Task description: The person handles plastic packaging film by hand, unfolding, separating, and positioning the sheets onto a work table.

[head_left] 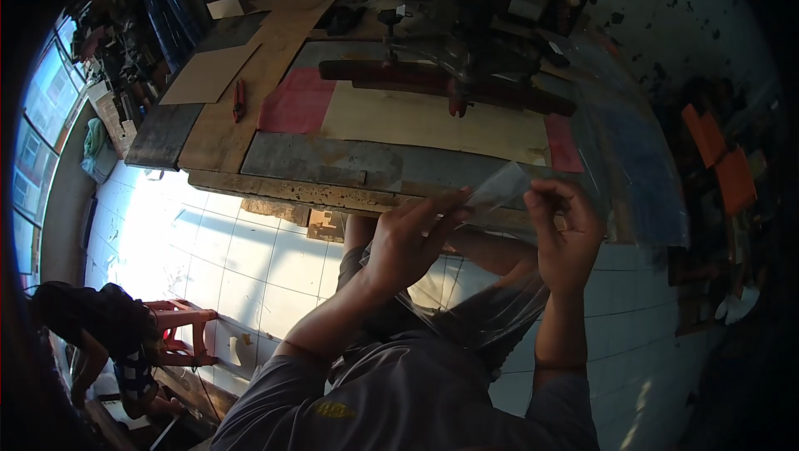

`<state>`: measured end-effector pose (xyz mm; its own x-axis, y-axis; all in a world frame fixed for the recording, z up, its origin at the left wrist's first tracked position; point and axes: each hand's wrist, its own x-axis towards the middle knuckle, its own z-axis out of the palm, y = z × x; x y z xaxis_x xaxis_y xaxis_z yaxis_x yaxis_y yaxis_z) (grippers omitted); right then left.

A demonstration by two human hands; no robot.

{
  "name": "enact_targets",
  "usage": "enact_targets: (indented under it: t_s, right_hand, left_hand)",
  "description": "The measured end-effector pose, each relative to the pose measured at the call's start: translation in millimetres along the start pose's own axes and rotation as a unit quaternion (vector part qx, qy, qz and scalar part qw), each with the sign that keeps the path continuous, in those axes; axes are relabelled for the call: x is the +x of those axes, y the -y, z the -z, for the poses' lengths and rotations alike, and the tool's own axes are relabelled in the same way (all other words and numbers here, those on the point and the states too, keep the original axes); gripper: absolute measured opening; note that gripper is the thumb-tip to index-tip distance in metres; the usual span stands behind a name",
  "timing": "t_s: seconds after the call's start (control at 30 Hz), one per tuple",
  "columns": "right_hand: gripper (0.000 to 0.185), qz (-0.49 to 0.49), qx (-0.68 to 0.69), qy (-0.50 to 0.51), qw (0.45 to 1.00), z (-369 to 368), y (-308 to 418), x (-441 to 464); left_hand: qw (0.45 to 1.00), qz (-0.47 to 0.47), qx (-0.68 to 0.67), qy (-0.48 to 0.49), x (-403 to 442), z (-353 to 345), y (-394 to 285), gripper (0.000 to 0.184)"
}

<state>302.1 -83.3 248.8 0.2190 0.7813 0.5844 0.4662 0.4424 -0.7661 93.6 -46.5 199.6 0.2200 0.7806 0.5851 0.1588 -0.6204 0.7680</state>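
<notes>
A clear plastic sheet point(499, 189) is stretched between my two hands, just in front of the table's near edge. My left hand point(408, 239) pinches its left side between thumb and fingers. At the upper right corner, my right hand point(568, 230) grips the plastic with curled fingers. More transparent film point(483, 311) hangs below the hands over my lap; whether it belongs to the same piece is unclear. Beyond the hands, a cream panel point(433, 122) flanked by red areas point(295, 103) lies under the red bar point(449, 86) of a dark machine.
On the worktable point(279, 156) are a red cutter-like tool point(240, 101) and cardboard point(208, 75). Plastic film point(637, 168) drapes over the table's right side. Another person point(100, 339) bends near a red stool point(187, 330) at lower left. Orange objects point(722, 156) stand at right.
</notes>
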Motion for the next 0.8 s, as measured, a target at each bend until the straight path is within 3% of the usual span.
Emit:
enact_targets:
  t_s: [0.13, 0.33, 0.8]
  right_hand:
    - [0.013, -0.003, -0.008, 0.015, 1.000, 1.5, 1.1, -0.4]
    - [0.013, 0.009, -0.016, 0.015, 1.000, -0.2, 2.0, -0.8]
    - [0.012, 0.034, -0.041, 0.024, 0.998, -1.1, 8.4, -0.3]
  left_hand:
    - [0.997, -0.002, -0.064, -0.034, -2.6, -2.2, 1.1, 0.026]
    - [0.995, 0.083, -0.057, -0.018, -5.9, 0.9, -3.4, 0.023]
    - [0.999, 0.003, -0.007, -0.034, -0.8, -0.1, -5.7, 0.022]
